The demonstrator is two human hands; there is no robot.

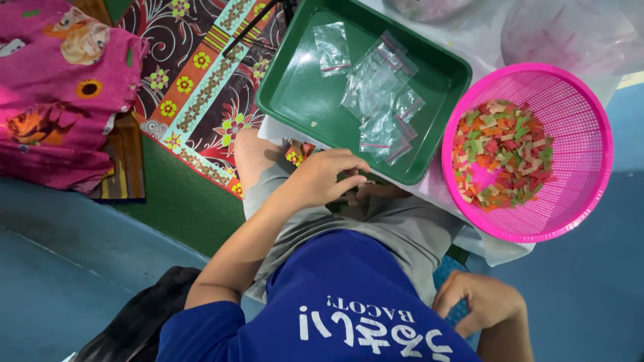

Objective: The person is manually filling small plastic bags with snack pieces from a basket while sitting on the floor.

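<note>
My left hand (329, 177) reaches over my lap, fingers bent together just below the near edge of a green tray (436, 64). Whether it pinches anything is hidden. The tray holds several small clear zip bags (379, 94) with pink seal lines. To its right stands a pink mesh basket (577, 100) filled with small red, green and orange snack pieces (503, 154). My right hand (479, 302) rests low by my hip, its fingers curled against a blue textured thing (459, 314). I wear a blue shirt and grey shorts.
A patterned floral mat (201, 74) lies at the upper left, with a pink printed cloth (60, 87) beside it. Clear plastic sheeting and bags (563, 33) sit behind the basket. A dark cloth (144, 315) lies on the blue floor (60, 268) at lower left.
</note>
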